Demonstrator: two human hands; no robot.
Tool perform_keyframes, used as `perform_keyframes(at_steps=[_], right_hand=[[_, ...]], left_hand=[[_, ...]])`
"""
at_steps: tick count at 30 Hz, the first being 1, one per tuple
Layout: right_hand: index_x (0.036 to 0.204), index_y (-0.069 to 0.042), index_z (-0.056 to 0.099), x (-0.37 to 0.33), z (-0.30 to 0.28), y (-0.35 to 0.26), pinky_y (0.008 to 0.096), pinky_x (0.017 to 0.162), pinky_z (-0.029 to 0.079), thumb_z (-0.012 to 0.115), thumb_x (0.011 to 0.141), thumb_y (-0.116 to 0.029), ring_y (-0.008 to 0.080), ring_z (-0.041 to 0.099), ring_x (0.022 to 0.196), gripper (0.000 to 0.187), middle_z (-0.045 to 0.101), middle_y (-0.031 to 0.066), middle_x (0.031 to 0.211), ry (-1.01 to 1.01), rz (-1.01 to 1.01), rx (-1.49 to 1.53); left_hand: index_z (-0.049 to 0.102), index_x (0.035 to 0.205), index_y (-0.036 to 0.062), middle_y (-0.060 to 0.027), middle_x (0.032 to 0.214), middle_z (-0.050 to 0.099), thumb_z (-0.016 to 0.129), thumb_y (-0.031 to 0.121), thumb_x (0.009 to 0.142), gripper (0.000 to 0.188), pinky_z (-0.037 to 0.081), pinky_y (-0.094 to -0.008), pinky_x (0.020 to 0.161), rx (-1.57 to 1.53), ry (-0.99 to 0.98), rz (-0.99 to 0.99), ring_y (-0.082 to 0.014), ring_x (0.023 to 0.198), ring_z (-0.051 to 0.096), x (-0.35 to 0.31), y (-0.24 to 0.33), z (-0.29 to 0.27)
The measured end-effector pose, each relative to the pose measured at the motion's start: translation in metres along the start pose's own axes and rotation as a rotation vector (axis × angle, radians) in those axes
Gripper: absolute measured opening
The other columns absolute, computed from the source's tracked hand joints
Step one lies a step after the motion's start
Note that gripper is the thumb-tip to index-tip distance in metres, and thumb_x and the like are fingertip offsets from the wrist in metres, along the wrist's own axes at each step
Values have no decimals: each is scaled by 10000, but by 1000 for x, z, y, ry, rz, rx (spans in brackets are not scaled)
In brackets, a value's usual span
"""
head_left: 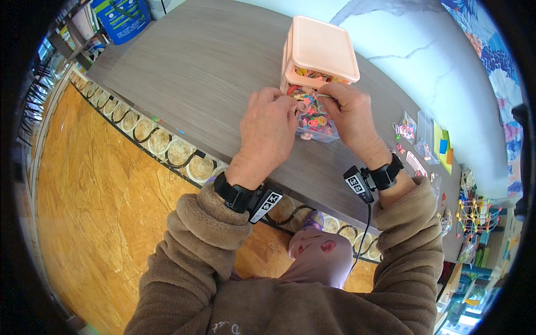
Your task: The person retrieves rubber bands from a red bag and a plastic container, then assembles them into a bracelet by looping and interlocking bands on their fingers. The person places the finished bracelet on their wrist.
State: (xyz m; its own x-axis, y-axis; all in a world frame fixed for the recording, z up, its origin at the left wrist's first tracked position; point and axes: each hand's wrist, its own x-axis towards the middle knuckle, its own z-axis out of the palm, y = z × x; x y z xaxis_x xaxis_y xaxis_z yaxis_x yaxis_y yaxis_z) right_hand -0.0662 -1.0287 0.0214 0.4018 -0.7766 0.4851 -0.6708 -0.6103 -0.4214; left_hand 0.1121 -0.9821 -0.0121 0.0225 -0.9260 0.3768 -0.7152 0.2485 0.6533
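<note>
A pale pink storage box [322, 47] stands near the far edge of the table, with a clear drawer [324, 137] pulled out of its front. Many small colourful trinkets [312, 120], which look like hair ties and clips, fill the drawer. At the drawer's left side is my left hand [268, 128], its fingers curled and closed over the contents; what they hold is hidden. My right hand [352, 114] reaches in from the right, thumb and fingers pinched together above the trinkets. Whatever lies in that pinch is too small to name.
The grey-brown table [195, 67] curves around the box. To the right lie small bags of trinkets [406, 127], a clear container [427, 134] and a yellow-green sheet [444, 148]. A blue bag [123, 19] stands at the far left. A black cable [365, 240] hangs from my right wrist.
</note>
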Motion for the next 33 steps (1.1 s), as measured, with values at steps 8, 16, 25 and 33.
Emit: perform_keyframes(at_steps=[8, 16, 25, 33], right_hand=[[993, -15, 700, -8, -36, -15, 194, 468, 390, 639, 929, -58, 24, 511, 560, 98, 606, -17, 731, 39, 464, 415], [1035, -5, 674, -83, -95, -6, 257, 537, 464, 661, 889, -27, 126, 599, 609, 148, 641, 46, 761, -259, 414, -20], [1018, -16, 663, -84, -110, -24, 387, 700, 512, 698, 825, -66, 358, 647, 814, 202, 660, 159, 889, -408, 180, -377], [1026, -39, 670, -15, -45, 4, 401, 667, 511, 654, 860, -84, 363, 661, 787, 173, 681, 168, 891, -231, 65, -197]], left_hand=[[708, 1040, 73, -114, 1130, 630, 667, 221, 894, 212, 486, -414, 891, -7, -10, -24, -324, 1072, 567, -1, -1, 0], [675, 1141, 102, -145, 1162, 602, 630, 174, 911, 246, 476, -412, 914, -21, -24, 31, -334, 1100, 545, -2, 1, 0], [675, 1217, 169, -191, 1294, 524, 615, 56, 877, 363, 463, -437, 972, 27, -69, 161, -375, 1142, 513, -5, 3, 1], [711, 1154, 157, -185, 1349, 500, 638, 44, 840, 341, 448, -434, 1007, 49, -81, 158, -370, 1182, 502, -3, 5, 2]])
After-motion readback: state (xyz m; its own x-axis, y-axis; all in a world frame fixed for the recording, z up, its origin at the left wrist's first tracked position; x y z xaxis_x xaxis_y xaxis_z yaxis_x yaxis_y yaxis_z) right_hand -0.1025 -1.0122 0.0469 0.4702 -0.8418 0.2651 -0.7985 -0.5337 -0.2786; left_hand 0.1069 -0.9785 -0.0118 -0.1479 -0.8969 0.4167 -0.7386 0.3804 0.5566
